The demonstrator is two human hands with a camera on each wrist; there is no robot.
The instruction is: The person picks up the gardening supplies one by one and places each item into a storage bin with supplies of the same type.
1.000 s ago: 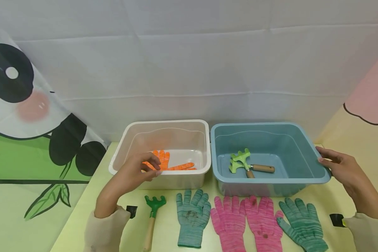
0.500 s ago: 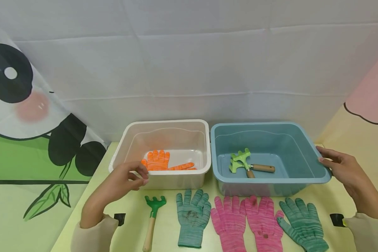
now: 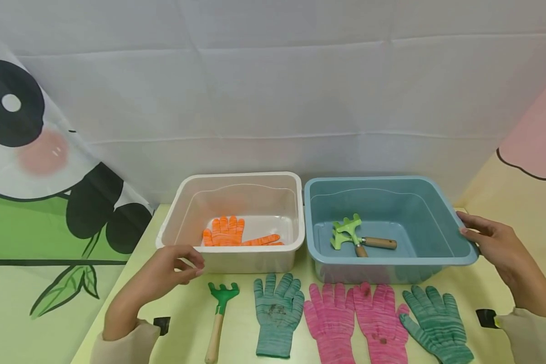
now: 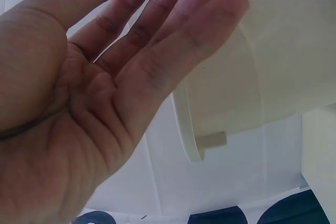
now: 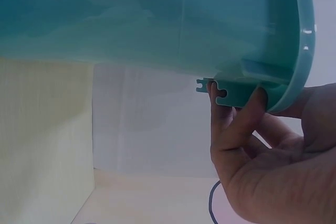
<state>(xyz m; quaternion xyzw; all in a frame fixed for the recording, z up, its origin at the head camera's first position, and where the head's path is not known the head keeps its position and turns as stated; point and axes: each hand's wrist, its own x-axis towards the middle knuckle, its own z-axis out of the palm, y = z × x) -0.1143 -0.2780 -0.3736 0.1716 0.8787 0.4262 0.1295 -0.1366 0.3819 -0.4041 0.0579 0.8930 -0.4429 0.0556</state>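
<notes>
My left hand (image 3: pixel 170 270) hangs loosely curled in front of the near left corner of the white basin (image 3: pixel 255 260), holding nothing. In the left wrist view its bare palm (image 4: pixel 100 103) shows beside the basin's wall. Inside that basin lie orange gloves (image 3: pixel 227 232). At the far right, my right hand (image 3: pixel 498 240) grips the right rim of the blue basin (image 3: pixel 418 261); the right wrist view shows the fingers curled under the rim (image 5: pixel 302 72). Two small light-green hand rakes with wooden handles, one rake (image 3: pixel 348 227) crossing the other, lie in the blue basin.
On the table in front lie a green hand rake (image 3: pixel 220 308), a teal glove (image 3: pixel 277 318), two pink gloves, one pink glove (image 3: pixel 332 323) left of the other, and another teal glove (image 3: pixel 441 323). A white cloth (image 3: pixel 273 101) hangs behind the basins.
My left hand has moved left and toward me, from over the white basin's front rim to before its corner, uncovering the orange glove. My right hand stays on the blue basin.
</notes>
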